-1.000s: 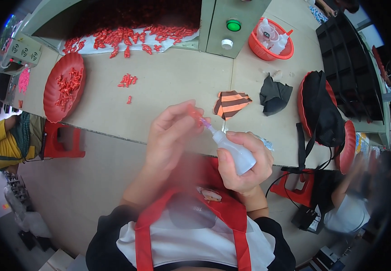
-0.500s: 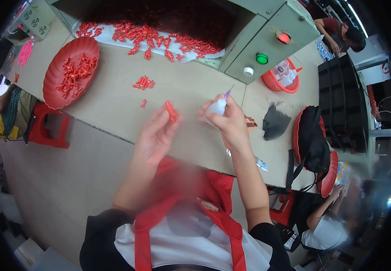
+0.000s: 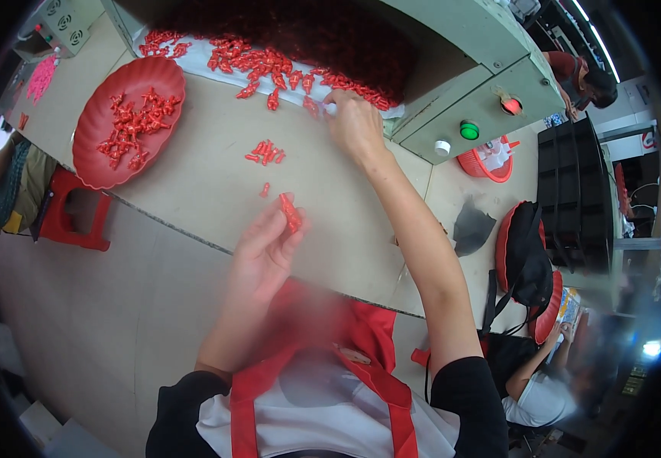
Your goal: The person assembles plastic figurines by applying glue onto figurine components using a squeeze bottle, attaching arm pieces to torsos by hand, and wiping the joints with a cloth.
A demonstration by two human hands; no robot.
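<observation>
I judge progress partway: left grip pinching one red piece, right grip closed around a mostly hidden white object, piled pieces in the red dish leftward, loose pieces beside the right grip, finished ones indistinguishable to me.

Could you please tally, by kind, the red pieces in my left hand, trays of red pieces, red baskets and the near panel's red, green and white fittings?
Red piece in left hand: 1
Tray of red pieces: 1
Red basket: 1
Panel fittings, red, green, white: 3
Total: 6
</observation>
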